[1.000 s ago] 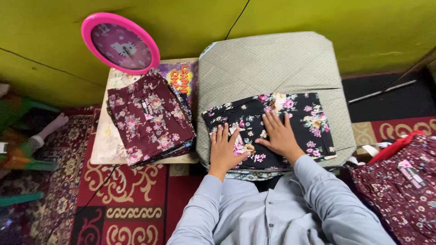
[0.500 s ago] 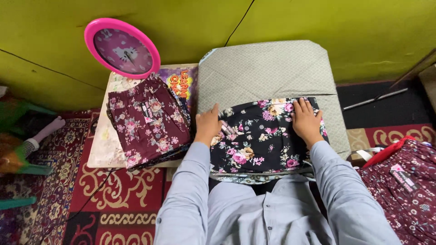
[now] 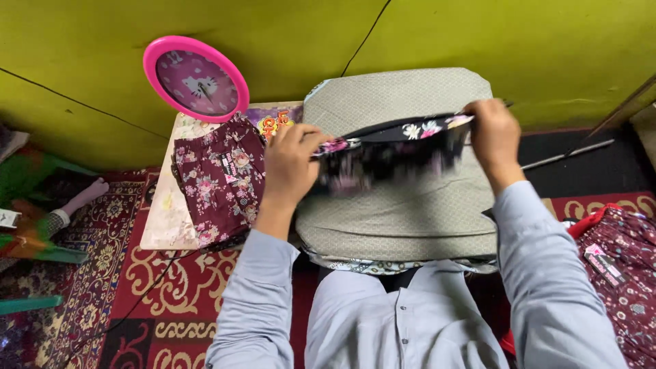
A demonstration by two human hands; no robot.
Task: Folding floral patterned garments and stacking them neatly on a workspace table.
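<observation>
We hold the folded black floral cloth (image 3: 393, 152) just above the grey cushion (image 3: 403, 212), long axis running side to side: our left hand (image 3: 290, 164) grips one end, our right hand (image 3: 493, 137) the other, equally near.

Yellow-green wall (image 3: 512, 41) rises behind a red patterned carpet (image 3: 184, 287).

A pink round clock (image 3: 197, 79) leans on the green wall above maroon floral folded clothes (image 3: 220, 178).
</observation>
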